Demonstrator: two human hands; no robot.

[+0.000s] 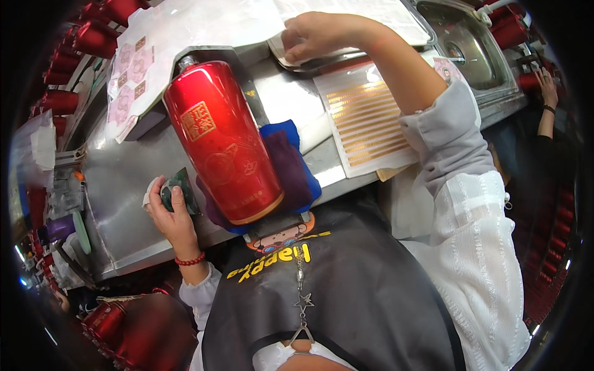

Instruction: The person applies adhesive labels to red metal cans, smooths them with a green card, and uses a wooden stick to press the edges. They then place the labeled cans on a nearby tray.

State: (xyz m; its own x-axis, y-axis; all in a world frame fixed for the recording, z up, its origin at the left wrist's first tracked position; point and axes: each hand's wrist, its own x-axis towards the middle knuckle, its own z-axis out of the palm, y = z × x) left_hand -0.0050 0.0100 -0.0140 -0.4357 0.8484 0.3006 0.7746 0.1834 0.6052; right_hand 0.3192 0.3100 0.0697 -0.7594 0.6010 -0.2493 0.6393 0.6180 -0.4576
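The left hand [172, 213] is closed on a green pad [184, 185]; the right hand [322, 36] curls over a tray [318, 62], its grip impossible to tell. The bottle [223, 145] lies unheld on a cloth [292, 162] near the counter [127, 185] edge, where a bump could roll it off.

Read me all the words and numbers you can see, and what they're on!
I won't copy words out, but writing is here:
Red bottle: gold characters in a square frame; tiny print near the base.
Black apron: big yellow letters.
Sheet: rows of gold print, too small to read.
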